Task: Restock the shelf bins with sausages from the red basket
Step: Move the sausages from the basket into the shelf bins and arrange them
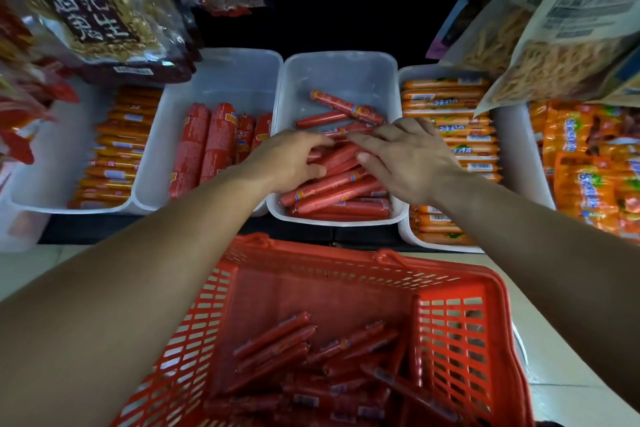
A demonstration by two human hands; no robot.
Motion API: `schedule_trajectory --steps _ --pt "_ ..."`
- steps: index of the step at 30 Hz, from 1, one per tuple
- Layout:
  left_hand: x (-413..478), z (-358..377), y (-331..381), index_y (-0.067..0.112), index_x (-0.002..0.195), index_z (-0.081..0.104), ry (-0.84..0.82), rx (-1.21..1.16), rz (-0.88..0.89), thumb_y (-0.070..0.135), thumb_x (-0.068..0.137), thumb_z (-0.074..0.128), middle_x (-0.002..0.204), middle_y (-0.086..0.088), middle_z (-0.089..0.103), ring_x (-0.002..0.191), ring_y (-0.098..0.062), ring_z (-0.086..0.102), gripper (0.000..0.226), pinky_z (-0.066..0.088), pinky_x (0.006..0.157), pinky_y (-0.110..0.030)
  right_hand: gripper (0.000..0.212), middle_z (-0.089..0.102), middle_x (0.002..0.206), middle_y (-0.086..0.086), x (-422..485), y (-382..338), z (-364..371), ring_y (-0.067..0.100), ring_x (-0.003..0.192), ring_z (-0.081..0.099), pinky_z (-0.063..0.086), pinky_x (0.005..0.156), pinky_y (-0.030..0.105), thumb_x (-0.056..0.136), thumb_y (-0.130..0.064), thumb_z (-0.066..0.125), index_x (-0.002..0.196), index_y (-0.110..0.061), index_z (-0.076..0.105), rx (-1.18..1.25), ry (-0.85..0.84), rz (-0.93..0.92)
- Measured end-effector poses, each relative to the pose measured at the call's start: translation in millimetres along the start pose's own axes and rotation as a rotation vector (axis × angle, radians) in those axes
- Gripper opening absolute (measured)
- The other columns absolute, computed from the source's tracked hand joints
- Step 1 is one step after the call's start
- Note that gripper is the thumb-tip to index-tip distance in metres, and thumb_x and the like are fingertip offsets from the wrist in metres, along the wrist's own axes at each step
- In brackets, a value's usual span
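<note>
A red plastic basket (460,340) sits low in front of me with several thin red sausages (277,340) lying loose on its bottom. Above it on the shelf stands a white bin (341,69), its front half piled with more thin red sausages (337,192). Both my hands are over that pile. My left hand (291,159) curls its fingers around sausages at the pile's top. My right hand (408,156) lies spread on the same sausages, fingertips meeting those of the left hand.
Left of it, a white bin (228,76) holds thick red sausages, and a further bin (52,156) holds orange ones. Right, another bin (512,142) is full of orange sausages, with orange snack packs (588,166) beyond. Snack bags (93,7) hang overhead on both sides.
</note>
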State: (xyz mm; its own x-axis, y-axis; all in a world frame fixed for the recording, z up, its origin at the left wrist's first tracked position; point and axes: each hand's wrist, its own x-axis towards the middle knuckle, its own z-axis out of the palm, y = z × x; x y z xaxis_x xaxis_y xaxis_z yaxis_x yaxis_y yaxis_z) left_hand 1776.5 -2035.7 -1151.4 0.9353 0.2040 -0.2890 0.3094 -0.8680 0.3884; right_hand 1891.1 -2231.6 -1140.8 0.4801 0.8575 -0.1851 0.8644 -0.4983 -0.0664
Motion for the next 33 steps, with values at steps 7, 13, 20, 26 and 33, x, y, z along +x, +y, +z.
schedule_trajectory --steps 7,13,20,26,33 --pt "-26 11 -3 0.021 0.154 0.028 0.003 0.111 0.027 0.062 0.089 0.053 0.157 -0.002 0.035 0.142 -0.023 0.034 0.082 0.031 0.115 -0.037 0.077 -0.004 0.167 0.006 29 -17 6 0.032 0.15 0.018 0.021 0.119 0.042 0.097 -0.062 0.03 0.158 -0.031 -0.005 0.054 -0.178 0.041" --pt "-15 18 3 0.025 0.158 -0.001 -0.193 0.355 0.086 0.071 0.081 0.055 0.167 0.002 0.005 0.152 -0.017 0.006 0.106 0.001 0.123 -0.037 0.072 0.01 0.166 0.002 21 -29 20 0.031 0.147 0.026 0.025 0.118 0.037 0.1 -0.04 0.041 0.16 -0.021 0.007 0.133 -0.197 -0.042" --pt "0 17 -3 0.03 0.157 0.015 -0.128 0.323 0.191 0.058 0.086 0.062 0.164 0.007 0.019 0.15 -0.016 0.02 0.09 0.017 0.122 -0.038 0.083 0.023 0.164 0.003 10 -32 17 0.042 0.15 0.01 -0.001 0.122 0.054 0.095 -0.068 0.019 0.159 -0.017 0.01 -0.274 -0.186 -0.017" --pt "-17 24 -11 0.04 0.155 -0.01 -0.052 0.548 0.089 0.059 0.1 0.025 0.166 0.007 -0.004 0.153 -0.018 0.002 0.067 -0.007 0.122 -0.047 0.086 0.017 0.164 0.016 9 -24 29 0.031 0.153 0.002 -0.008 0.121 0.052 0.094 -0.071 0.011 0.158 -0.016 -0.008 -0.279 -0.273 0.036" --pt "-30 -6 8 0.032 0.158 0.002 -0.134 0.311 0.007 0.06 0.1 0.029 0.167 0.002 0.005 0.153 -0.02 0.003 0.07 0.005 0.123 -0.045 0.075 0.028 0.16 0.008 -5 -25 -5 0.029 0.15 0.013 -0.001 0.122 0.054 0.096 -0.06 0.032 0.157 -0.018 0.019 -0.108 -0.275 0.074"
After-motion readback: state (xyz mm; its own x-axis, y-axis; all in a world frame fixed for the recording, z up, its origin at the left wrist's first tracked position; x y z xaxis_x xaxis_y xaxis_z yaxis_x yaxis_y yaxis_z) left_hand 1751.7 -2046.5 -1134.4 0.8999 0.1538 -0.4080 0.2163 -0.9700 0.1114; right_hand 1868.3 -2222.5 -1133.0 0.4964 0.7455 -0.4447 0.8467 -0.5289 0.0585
